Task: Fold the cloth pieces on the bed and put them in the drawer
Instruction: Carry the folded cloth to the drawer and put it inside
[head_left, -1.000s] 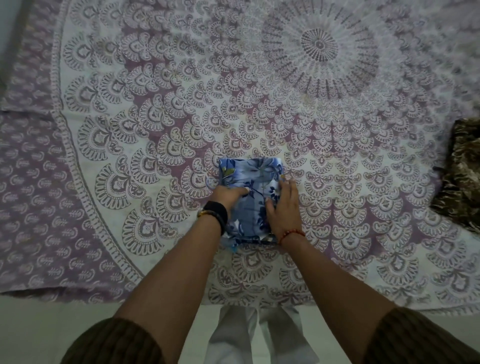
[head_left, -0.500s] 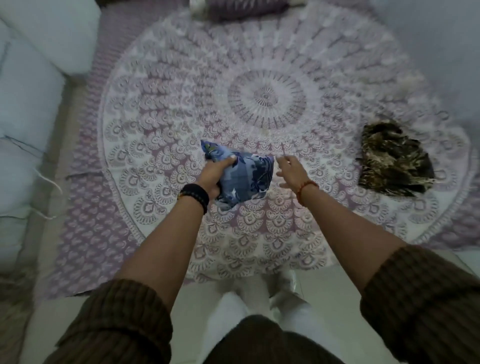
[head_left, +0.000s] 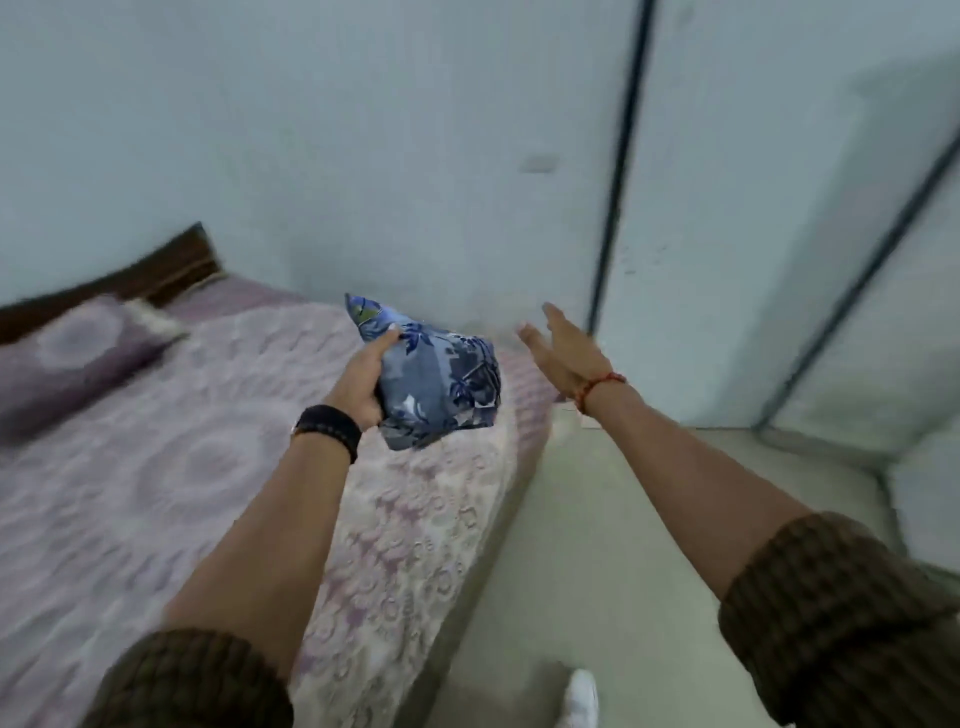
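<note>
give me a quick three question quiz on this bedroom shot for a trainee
1. True or false: the left hand grips the folded blue floral cloth.
2. Multiple choice: the right hand is A) holding a cloth, B) open and empty, C) flat on the bed.
3. Fill in: the purple patterned pillow lies on the ____.

Key: 1 true; 2 B; 3 bed.

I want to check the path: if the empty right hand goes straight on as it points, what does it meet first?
Probably the pale wall panel ahead; nothing shows between it and the right hand, though depth is unclear.
</note>
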